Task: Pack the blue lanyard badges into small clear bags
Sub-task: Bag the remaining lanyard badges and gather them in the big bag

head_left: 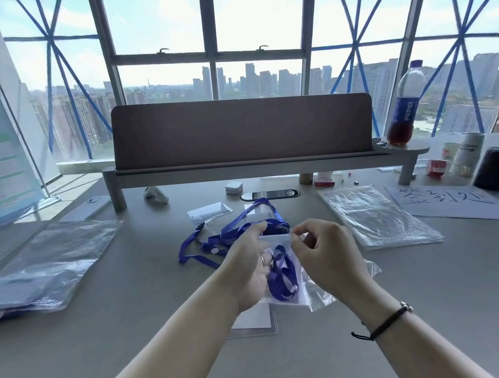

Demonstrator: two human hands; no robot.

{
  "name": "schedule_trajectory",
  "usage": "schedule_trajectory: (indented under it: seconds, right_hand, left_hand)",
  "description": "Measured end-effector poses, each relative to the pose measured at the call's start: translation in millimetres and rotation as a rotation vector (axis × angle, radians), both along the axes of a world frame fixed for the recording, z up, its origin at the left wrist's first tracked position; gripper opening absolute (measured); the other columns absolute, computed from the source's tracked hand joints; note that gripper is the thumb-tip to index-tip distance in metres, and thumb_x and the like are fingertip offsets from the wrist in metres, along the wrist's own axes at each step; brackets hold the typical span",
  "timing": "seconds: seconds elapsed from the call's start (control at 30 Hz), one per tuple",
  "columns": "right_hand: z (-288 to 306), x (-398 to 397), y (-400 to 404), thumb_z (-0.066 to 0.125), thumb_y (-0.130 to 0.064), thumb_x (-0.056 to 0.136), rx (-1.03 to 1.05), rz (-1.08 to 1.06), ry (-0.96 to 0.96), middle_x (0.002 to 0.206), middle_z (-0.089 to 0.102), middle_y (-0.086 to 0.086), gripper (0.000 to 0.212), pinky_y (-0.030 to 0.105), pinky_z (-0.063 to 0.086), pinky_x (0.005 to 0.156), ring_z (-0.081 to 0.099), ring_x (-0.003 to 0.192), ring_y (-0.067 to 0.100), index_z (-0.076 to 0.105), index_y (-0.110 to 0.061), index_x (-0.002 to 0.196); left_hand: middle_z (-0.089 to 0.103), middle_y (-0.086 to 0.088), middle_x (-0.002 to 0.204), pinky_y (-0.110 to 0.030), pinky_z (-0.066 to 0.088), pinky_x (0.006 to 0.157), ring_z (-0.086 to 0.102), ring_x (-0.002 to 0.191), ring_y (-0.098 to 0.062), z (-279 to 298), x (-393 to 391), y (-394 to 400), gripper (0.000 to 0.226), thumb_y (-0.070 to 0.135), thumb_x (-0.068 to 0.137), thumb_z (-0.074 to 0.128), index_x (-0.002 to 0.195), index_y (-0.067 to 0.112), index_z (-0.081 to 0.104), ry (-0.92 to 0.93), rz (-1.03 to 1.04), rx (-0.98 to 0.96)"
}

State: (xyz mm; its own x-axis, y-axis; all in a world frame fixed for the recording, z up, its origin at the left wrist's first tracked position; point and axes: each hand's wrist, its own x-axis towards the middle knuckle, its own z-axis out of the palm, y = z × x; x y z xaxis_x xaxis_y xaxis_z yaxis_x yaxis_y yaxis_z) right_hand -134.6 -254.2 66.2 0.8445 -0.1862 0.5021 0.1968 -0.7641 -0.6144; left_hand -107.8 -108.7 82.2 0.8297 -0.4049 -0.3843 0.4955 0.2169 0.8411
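Observation:
I hold a small clear bag [313, 292] over the middle of the desk, and a coiled blue lanyard [281, 280] shows through it. My left hand [249, 265] grips the bag's left side with the thumb on its top edge. My right hand [324, 251] pinches the top edge at the right. Behind my hands, loose blue lanyards [216, 240] with clear badge holders [209, 211] lie on the desk. A flat clear sleeve [255, 325] lies under the bag.
A stack of clear bags [376, 219] lies to the right, a larger plastic bag [48, 263] to the left. A grey riser shelf [255, 165] with a brown screen stands behind. A cola bottle [405, 106], jars and a paper sign [450, 200] crowd the right.

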Motion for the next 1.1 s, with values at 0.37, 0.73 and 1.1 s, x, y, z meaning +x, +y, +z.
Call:
schedule_trajectory:
  seconds: [0.37,0.73,1.1]
  right_hand:
    - [-17.0,10.3,-20.8,0.065,-0.017,0.088,0.211,-0.056,0.088,0.052,0.066,-0.004,0.020,0.035,0.057,0.056,0.061,0.041,0.013,0.069,-0.024,0.070]
    - [-13.3,12.0,-5.7,0.067,-0.021,0.089,0.273,-0.053,0.048,0.049,0.065,-0.003,0.015,0.024,0.047,0.053,0.058,0.037,0.011,0.071,-0.022,0.074]
    - [-10.2,10.4,-1.5,0.067,-0.020,0.089,0.242,-0.055,0.040,0.050,0.065,-0.006,0.017,0.021,0.043,0.049,0.058,0.038,0.010,0.070,-0.022,0.072]
  left_hand:
    - [0.073,-0.012,0.081,-0.036,0.058,0.071,0.069,0.069,-0.024,-27.0,13.4,70.9,0.019,0.011,0.096,0.055,0.089,0.005,0.072,-0.258,0.317,0.160]
    - [0.048,0.015,0.111,-0.027,0.046,0.098,0.045,0.109,-0.007,-57.2,19.2,117.2,0.084,0.073,0.040,0.079,0.112,0.033,0.062,-0.783,-0.493,1.366]
    - [0.069,0.002,0.089,-0.041,0.057,0.077,0.064,0.075,-0.013,-52.7,10.9,126.9,0.065,0.025,0.060,0.090,0.103,0.028,0.042,-0.687,-0.371,1.112]
